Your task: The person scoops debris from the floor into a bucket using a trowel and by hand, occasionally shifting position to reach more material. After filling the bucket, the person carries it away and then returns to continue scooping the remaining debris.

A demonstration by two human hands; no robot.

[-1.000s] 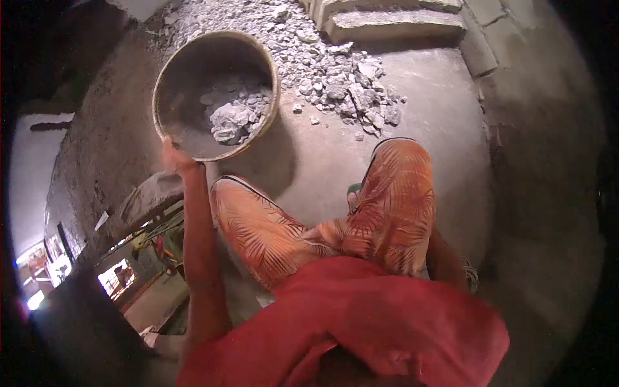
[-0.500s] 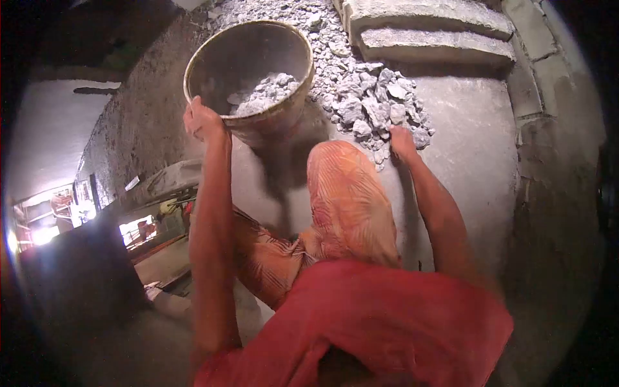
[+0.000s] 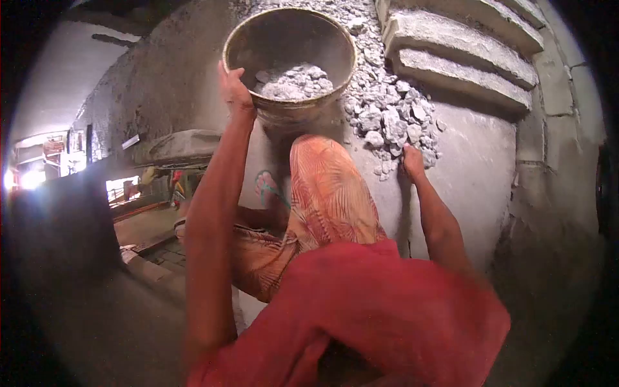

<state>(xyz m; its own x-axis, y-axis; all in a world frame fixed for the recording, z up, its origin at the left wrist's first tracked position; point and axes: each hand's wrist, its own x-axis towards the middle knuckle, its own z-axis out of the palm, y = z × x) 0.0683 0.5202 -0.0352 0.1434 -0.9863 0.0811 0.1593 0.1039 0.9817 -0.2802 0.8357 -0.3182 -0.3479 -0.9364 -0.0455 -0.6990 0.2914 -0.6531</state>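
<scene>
A large round bucket (image 3: 293,115) stands tilted toward me, with grey broken stones (image 3: 298,82) lying inside it. My left hand (image 3: 236,93) grips the bucket's rim on its left side, the thumb over the edge. To the right of the bucket a heap of grey stones (image 3: 392,122) is spread on the floor. At the near right edge of that heap is my right hand (image 3: 413,161), its fingers curled in against the stones. What those fingers hold, if anything, is hidden.
Thick, rough concrete slabs (image 3: 461,74) are stacked behind the heap at the upper right. A block wall (image 3: 554,142) runs along the right. My bent knee (image 3: 329,171) is close below the bucket. A sandalled foot (image 3: 267,185) shows left of it.
The view has turned, so bucket, heap and slabs appear farther right. My left hand still grips the rim, while my right hand stays low at the heap's edge. A sandalled foot has come into view.
</scene>
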